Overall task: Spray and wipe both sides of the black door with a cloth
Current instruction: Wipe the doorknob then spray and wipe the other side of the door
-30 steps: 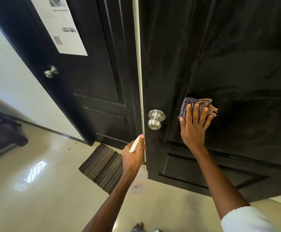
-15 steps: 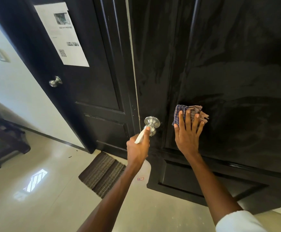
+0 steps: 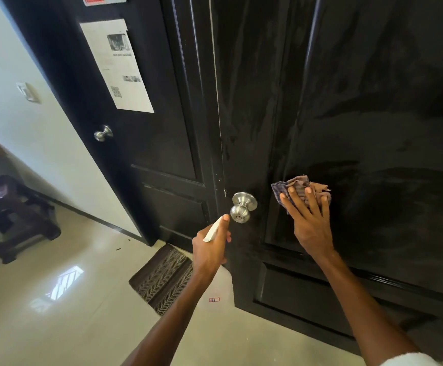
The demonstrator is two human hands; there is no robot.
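The glossy black door (image 3: 360, 114) fills the right side, its panel streaked with wet smears. Against that panel my right hand (image 3: 310, 220) presses a crumpled checked cloth (image 3: 298, 187) with fingers spread flat, just right of the silver knob (image 3: 243, 207). My left hand (image 3: 210, 247) grips a spray bottle (image 3: 221, 281) by its neck; the white nozzle (image 3: 213, 229) pokes up beside the thumb, right under the knob. The clear bottle body hangs below the hand, mostly hidden by the wrist.
A second black door (image 3: 146, 143) with a taped paper notice (image 3: 117, 64) and its own knob (image 3: 103, 133) stands to the left. A striped doormat (image 3: 162, 276) lies at its foot. A dark wooden stool (image 3: 12, 215) sits by the left wall on glossy tiles.
The door edge has swung toward the frame, narrowing the gap. My left hand with the bottle rose up to the knob. The right hand stays pressed on the cloth, shifted slightly.
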